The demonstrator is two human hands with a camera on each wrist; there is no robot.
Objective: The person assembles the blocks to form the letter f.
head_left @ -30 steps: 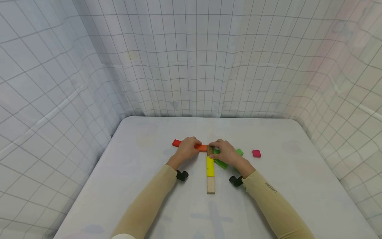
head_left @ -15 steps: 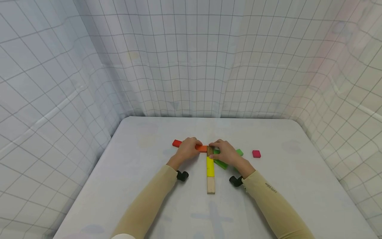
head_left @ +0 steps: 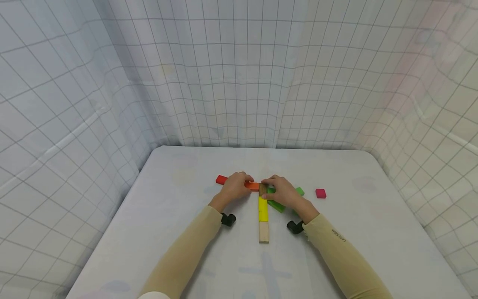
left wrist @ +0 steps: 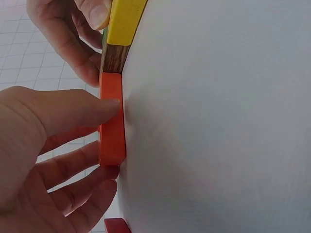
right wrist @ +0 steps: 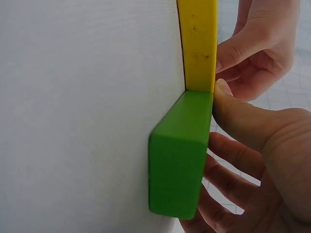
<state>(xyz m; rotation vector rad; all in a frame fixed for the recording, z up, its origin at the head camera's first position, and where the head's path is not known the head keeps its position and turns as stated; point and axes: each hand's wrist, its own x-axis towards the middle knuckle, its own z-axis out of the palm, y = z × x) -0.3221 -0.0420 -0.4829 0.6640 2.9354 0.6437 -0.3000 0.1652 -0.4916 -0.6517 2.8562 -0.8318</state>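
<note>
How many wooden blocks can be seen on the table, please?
7, maybe more under the hands: red block far left, orange block in the left hand, brown block, yellow block, pale block, green block under the right hand, pink block far right.

Under your fingers, the orange block is smooth, matt-painted wood; the brown block shows bare wood grain. The yellow block carries scuffed matt paint, the green block an even satin coat. The table looks matt white.
</note>
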